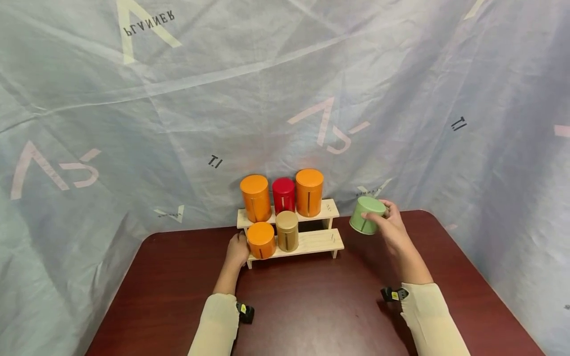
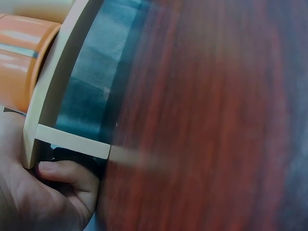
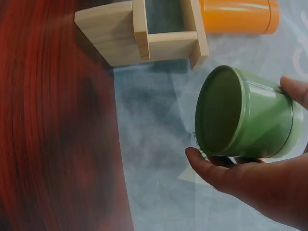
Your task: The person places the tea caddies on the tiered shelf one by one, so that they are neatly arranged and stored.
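In the head view my right hand [image 1: 393,228] grips a short green canister [image 1: 364,222] above the table, right of a two-tier wooden display stand [image 1: 313,241]. The right wrist view shows the canister [image 3: 269,118] tilted, its round base towards the camera, between thumb and fingers. My left hand [image 1: 238,249] holds the left end of the stand's lower tier, beside a short orange canister [image 1: 261,242]. In the left wrist view a bent digit of the left hand [image 2: 53,192] lies against the end of the board. A gold canister [image 1: 287,232] stands right of the short orange one.
On the upper tier stand a tall orange canister [image 1: 256,200], a red canister [image 1: 283,194] and another tall orange canister [image 1: 309,193]. The stand rests near the back edge of a dark red-brown table [image 1: 311,306]. A grey printed cloth [image 1: 249,118] hangs behind.
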`<action>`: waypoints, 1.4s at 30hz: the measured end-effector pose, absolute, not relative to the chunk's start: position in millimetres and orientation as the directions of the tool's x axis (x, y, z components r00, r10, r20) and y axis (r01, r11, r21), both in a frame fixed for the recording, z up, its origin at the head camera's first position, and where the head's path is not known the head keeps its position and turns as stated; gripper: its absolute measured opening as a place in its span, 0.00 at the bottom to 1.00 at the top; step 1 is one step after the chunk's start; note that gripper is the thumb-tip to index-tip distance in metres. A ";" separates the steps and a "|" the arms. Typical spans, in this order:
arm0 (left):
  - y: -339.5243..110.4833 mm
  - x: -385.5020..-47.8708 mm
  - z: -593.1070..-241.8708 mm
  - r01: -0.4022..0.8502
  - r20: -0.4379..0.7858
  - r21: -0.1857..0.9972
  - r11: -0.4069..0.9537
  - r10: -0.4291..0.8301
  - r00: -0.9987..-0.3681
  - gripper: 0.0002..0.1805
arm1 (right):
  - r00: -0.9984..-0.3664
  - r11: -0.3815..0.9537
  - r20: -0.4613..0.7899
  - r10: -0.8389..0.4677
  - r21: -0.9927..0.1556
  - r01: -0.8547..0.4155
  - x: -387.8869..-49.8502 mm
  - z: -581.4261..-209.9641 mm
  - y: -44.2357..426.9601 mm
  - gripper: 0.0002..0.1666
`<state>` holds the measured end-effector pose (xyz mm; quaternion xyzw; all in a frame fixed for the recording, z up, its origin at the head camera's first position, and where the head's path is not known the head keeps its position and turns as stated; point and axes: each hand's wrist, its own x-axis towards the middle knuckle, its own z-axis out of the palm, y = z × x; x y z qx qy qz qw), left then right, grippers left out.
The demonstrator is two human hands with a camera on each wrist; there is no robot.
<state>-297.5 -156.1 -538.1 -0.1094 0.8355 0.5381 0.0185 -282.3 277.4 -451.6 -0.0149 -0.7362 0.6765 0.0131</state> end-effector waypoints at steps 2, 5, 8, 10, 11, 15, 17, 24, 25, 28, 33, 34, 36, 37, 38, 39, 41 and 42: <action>-156.7 -297.4 -537.9 -0.195 -0.139 0.891 0.411 -0.163 -0.977 0.30 | -0.999 0.132 0.009 0.032 -0.991 -0.005 -280.9 -450.8 274.7 0.47; -156.1 -298.0 -538.0 -0.194 -0.137 0.884 0.425 -0.162 -0.977 0.33 | -0.999 0.222 0.032 0.015 -0.975 -0.028 -280.3 -451.6 272.4 0.47; -155.4 -298.7 -538.2 -0.205 -0.151 0.883 0.423 -0.158 -0.976 0.34 | -0.997 0.285 0.066 -0.031 -0.956 -0.072 -281.4 -455.0 269.6 0.47; -155.6 -298.8 -538.3 -0.211 -0.157 0.884 0.417 -0.159 -0.975 0.34 | -0.994 0.300 0.087 -0.064 -0.949 -0.102 -282.2 -458.1 266.5 0.46; -155.9 -298.5 -538.4 -0.213 -0.160 0.885 0.414 -0.160 -0.974 0.34 | -0.992 0.302 0.093 -0.081 -0.947 -0.113 -282.3 -459.7 264.4 0.45; -156.2 -298.4 -539.0 -0.209 -0.156 0.890 0.406 -0.161 -0.975 0.32 | -0.986 0.303 0.108 -0.123 -0.943 -0.141 -281.8 -464.0 257.3 0.44; -156.3 -298.6 -539.1 -0.198 -0.144 0.890 0.410 -0.160 -0.977 0.31 | -0.985 0.316 0.112 -0.132 -0.937 -0.149 -281.0 -465.5 253.9 0.44; -156.1 -299.0 -538.7 -0.193 -0.137 0.888 0.418 -0.160 -0.978 0.30 | -0.976 0.330 0.164 -0.146 -0.922 -0.204 -278.5 -465.7 241.3 0.46; -156.0 -299.2 -538.6 -0.193 -0.137 0.887 0.419 -0.161 -0.977 0.30 | -0.973 0.323 0.174 -0.150 -0.922 -0.214 -278.6 -465.4 239.6 0.45; -155.3 -299.8 -538.0 -0.186 -0.126 0.888 0.420 -0.165 -0.978 0.32 | -0.967 0.302 0.201 -0.155 -0.922 -0.240 -279.1 -464.7 234.1 0.44; -156.1 -300.4 -536.9 -0.182 -0.121 0.891 0.416 -0.169 -0.978 0.31 | -0.961 0.292 0.207 -0.184 -0.922 -0.255 -279.9 -466.9 225.5 0.43; -156.4 -300.8 -537.1 -0.184 -0.125 0.892 0.413 -0.166 -0.978 0.31 | -0.960 0.290 0.205 -0.191 -0.923 -0.255 -279.4 -467.3 224.0 0.44; -156.9 -300.9 -537.7 -0.183 -0.127 0.893 0.410 -0.159 -0.979 0.30 | -0.959 0.285 0.199 -0.204 -0.925 -0.252 -278.8 -469.0 221.2 0.44; -156.9 -300.7 -538.1 -0.183 -0.130 0.895 0.407 -0.156 -0.979 0.30 | -0.957 0.282 0.197 -0.211 -0.925 -0.253 -278.3 -469.7 219.8 0.45; -156.6 -300.7 -538.7 -0.185 -0.132 0.896 0.404 -0.156 -0.979 0.30 | -0.956 0.277 0.198 -0.218 -0.926 -0.255 -277.8 -470.4 218.5 0.45; -156.4 -300.7 -539.2 -0.188 -0.136 0.897 0.401 -0.155 -0.978 0.31 | -0.955 0.271 0.197 -0.222 -0.928 -0.255 -277.8 -471.6 217.1 0.45; -156.2 -299.7 -540.2 -0.191 -0.138 0.895 0.402 -0.157 -0.978 0.32 | -0.953 0.269 0.195 -0.232 -0.929 -0.255 -277.1 -473.7 214.2 0.46; -156.1 -299.0 -540.5 -0.193 -0.140 0.895 0.402 -0.157 -0.978 0.32 | -0.951 0.268 0.198 -0.237 -0.928 -0.260 -277.0 -474.8 212.8 0.46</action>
